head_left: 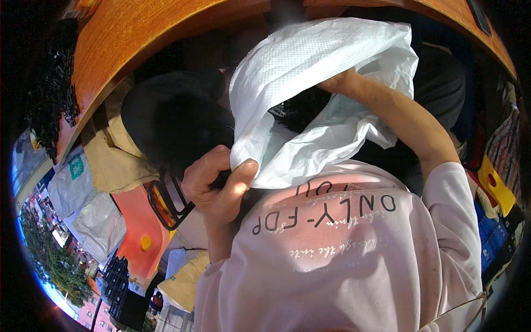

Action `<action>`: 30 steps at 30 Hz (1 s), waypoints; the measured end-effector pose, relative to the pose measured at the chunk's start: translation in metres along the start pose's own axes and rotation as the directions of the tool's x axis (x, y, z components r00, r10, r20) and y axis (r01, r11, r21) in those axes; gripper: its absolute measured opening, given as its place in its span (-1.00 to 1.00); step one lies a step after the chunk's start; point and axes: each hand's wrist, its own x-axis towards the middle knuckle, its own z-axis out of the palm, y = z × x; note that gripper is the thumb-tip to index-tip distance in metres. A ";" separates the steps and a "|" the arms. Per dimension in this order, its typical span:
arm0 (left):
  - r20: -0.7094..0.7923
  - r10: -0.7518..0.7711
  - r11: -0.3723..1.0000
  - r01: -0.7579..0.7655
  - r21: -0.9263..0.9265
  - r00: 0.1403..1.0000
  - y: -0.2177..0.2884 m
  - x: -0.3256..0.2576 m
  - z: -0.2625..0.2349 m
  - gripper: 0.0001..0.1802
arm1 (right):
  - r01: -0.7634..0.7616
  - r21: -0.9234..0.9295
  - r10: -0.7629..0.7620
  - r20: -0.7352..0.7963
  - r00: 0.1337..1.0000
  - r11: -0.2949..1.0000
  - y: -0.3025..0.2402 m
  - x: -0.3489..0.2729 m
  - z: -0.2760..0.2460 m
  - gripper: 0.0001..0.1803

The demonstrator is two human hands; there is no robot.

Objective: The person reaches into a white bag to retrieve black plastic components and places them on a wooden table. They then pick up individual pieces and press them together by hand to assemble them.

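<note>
1. An orange table (121,50) stands beyond your lap, with black pieces (55,91) heaped at its left end.
2. To your left are a red plastic seat (138,227) and pale sacks (99,224).
3. The white woven sack (321,52) sits over your lap, crumpled, mouth gaping, something dark showing inside.
4. Your left hand (218,180) pinches its rim; your right hand (338,83) reaches in, fingers hidden, their grip impossible to tell.
</note>
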 end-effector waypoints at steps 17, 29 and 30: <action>-0.035 -0.068 0.998 0.068 -0.002 0.997 0.004 0.001 0.006 -0.88 | 0.478 0.209 -0.498 0.601 0.626 0.853 -0.077 -0.039 0.045 -0.75; -0.035 -0.152 0.988 0.151 -0.036 0.988 0.003 -0.006 0.007 -0.83 | 0.522 0.228 -0.510 0.704 0.495 0.822 -0.080 -0.039 0.031 -0.82; -0.031 -0.151 0.988 0.150 -0.038 0.988 0.003 -0.004 0.007 -0.83 | 0.512 0.231 -0.512 0.686 0.517 0.827 -0.079 -0.039 0.030 -0.82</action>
